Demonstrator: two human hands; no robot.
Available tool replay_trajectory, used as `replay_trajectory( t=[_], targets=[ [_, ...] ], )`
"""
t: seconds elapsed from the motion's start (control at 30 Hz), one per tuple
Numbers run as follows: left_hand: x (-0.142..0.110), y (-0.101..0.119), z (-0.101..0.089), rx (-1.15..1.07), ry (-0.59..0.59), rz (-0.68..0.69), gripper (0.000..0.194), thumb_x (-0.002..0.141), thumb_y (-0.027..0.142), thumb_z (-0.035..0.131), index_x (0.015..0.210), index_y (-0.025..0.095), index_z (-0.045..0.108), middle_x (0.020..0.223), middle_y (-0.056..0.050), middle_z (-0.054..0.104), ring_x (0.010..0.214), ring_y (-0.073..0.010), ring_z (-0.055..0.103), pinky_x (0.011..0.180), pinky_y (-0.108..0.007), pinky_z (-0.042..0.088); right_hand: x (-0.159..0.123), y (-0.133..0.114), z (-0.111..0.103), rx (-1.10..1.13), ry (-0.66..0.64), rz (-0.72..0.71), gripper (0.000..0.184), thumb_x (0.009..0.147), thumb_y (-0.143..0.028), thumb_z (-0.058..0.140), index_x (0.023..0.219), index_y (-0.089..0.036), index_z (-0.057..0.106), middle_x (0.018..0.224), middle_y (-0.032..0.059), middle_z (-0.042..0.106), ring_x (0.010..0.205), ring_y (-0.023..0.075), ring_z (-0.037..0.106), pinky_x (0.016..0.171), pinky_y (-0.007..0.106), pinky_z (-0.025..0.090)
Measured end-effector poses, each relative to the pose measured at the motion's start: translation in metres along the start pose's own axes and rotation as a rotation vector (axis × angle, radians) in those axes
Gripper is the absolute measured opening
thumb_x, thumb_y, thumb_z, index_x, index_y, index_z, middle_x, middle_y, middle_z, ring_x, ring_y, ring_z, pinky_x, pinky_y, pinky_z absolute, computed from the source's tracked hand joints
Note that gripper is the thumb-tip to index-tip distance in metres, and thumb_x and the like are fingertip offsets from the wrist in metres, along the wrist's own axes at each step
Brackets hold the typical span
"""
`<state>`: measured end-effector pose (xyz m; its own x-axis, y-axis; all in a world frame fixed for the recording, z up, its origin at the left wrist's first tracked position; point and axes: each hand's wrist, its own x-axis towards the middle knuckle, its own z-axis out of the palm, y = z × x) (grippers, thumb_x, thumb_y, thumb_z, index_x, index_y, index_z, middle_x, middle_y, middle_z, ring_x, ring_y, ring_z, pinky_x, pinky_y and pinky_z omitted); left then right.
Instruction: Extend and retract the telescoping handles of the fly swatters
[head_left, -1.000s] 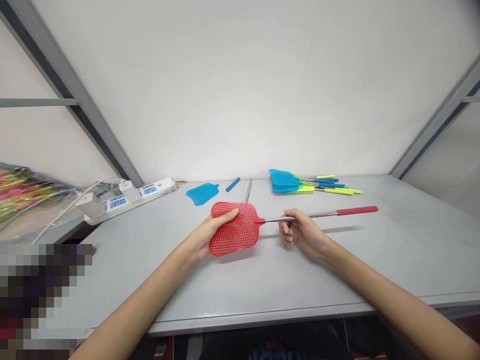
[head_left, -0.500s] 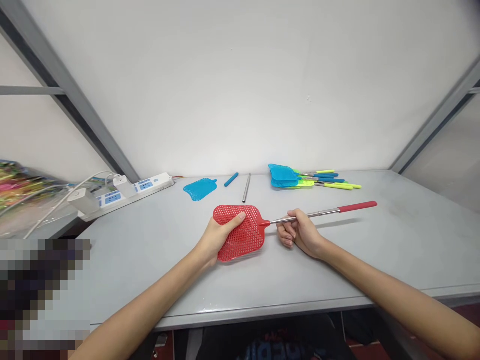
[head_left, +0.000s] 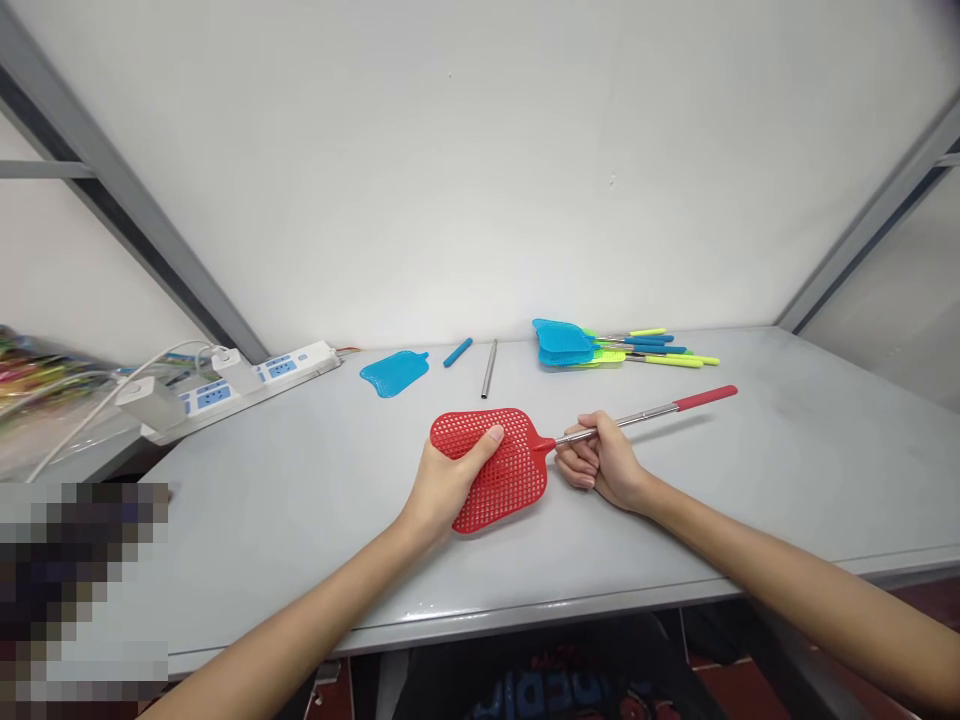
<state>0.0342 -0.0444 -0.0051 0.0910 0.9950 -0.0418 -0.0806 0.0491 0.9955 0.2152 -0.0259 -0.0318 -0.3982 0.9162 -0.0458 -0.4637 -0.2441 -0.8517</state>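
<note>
A red fly swatter (head_left: 510, 485) is held above the table, its perforated head to the left and its metal rod running right to a red grip. My left hand (head_left: 442, 480) pinches the head, thumb on top and the other fingers hidden beneath. Around the rod near the head, my right hand (head_left: 600, 462) is closed with its fingers curled under. Behind my hands lie a loose blue swatter head (head_left: 395, 374), a blue grip sleeve (head_left: 458, 352) and a bare metal tube (head_left: 489, 370).
A pile of blue and yellow-green fly swatters (head_left: 566, 340) lies at the back right by the wall. At the left stands a white power strip (head_left: 247, 390) with plugs and cables. Colourful packaged items (head_left: 37, 380) lie beyond it. The grey table (head_left: 787, 480) has its front edge near me.
The swatter's head has shifted slightly right, with my left hand on it, while its grip end has come nearer. More rod was showing between head and grip before. The view has turned slightly.
</note>
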Motion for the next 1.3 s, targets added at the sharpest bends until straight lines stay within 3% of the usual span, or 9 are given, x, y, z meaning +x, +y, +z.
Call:
replay_trajectory(
  t=[0.13, 0.37, 0.53, 0.7, 0.93, 1.3],
  targets=[
    [0.001, 0.0, -0.001, -0.029, 0.0, -0.027, 0.022, 0.066, 0.036, 0.06, 0.076, 0.016, 0.058, 0.075, -0.002, 0.065, 0.068, -0.0169, 0.06, 0.065, -0.029, 0.048, 0.0, 0.0, 0.001, -0.022, -0.008, -0.012, 0.044, 0.073, -0.029, 0.026, 0.03, -0.019, 0.031, 0.029, -0.0026, 0.022, 0.025, 0.0086, 0.026, 0.033, 0.022, 0.016],
    [0.01, 0.008, -0.01, -0.156, -0.133, -0.151, 0.028, 0.067, 0.035, 0.06, 0.088, 0.015, 0.059, 0.091, -0.008, 0.064, 0.077, -0.0206, 0.061, 0.069, -0.033, 0.048, 0.003, -0.003, 0.005, -0.152, 0.018, 0.007, 0.044, 0.074, -0.033, 0.024, 0.033, -0.019, 0.033, 0.031, -0.0016, 0.029, 0.027, 0.0098, 0.031, 0.034, 0.023, 0.021],
    [0.016, 0.008, -0.013, -0.195, -0.182, -0.159, 0.03, 0.069, 0.033, 0.059, 0.093, 0.014, 0.058, 0.096, -0.01, 0.063, 0.082, -0.0216, 0.06, 0.073, -0.034, 0.047, 0.006, -0.008, 0.005, -0.189, 0.093, 0.066, 0.045, 0.077, -0.036, 0.024, 0.038, -0.017, 0.036, 0.036, -0.002, 0.032, 0.029, 0.0096, 0.035, 0.037, 0.024, 0.025],
    [0.017, 0.01, -0.014, -0.214, -0.196, -0.146, 0.029, 0.071, 0.033, 0.057, 0.093, 0.014, 0.058, 0.096, -0.011, 0.062, 0.083, -0.0218, 0.059, 0.075, -0.034, 0.046, 0.006, -0.016, 0.005, -0.288, 0.234, 0.003, 0.037, 0.076, -0.035, 0.033, 0.048, -0.015, 0.044, 0.042, -0.0026, 0.037, 0.035, 0.0082, 0.036, 0.037, 0.022, 0.028],
    [0.015, 0.014, -0.012, -0.271, -0.18, -0.162, 0.031, 0.072, 0.032, 0.057, 0.097, 0.014, 0.057, 0.099, -0.012, 0.061, 0.086, -0.0229, 0.058, 0.076, -0.035, 0.046, 0.006, -0.03, 0.003, -0.073, 0.368, -0.12, 0.021, 0.069, -0.034, 0.048, 0.061, -0.015, 0.051, 0.055, -0.0035, 0.043, 0.044, 0.0065, 0.039, 0.04, 0.019, 0.032],
    [0.021, 0.019, -0.022, -0.393, -0.125, -0.288, 0.027, 0.074, 0.032, 0.053, 0.091, 0.014, 0.061, 0.092, -0.009, 0.064, 0.079, -0.0212, 0.06, 0.072, -0.032, 0.047, 0.009, -0.053, -0.025, 0.199, 0.713, -0.216, 0.011, 0.069, -0.017, 0.042, 0.067, -0.013, 0.052, 0.059, -0.0003, 0.044, 0.049, 0.008, 0.044, 0.044, 0.02, 0.043]
  ],
)
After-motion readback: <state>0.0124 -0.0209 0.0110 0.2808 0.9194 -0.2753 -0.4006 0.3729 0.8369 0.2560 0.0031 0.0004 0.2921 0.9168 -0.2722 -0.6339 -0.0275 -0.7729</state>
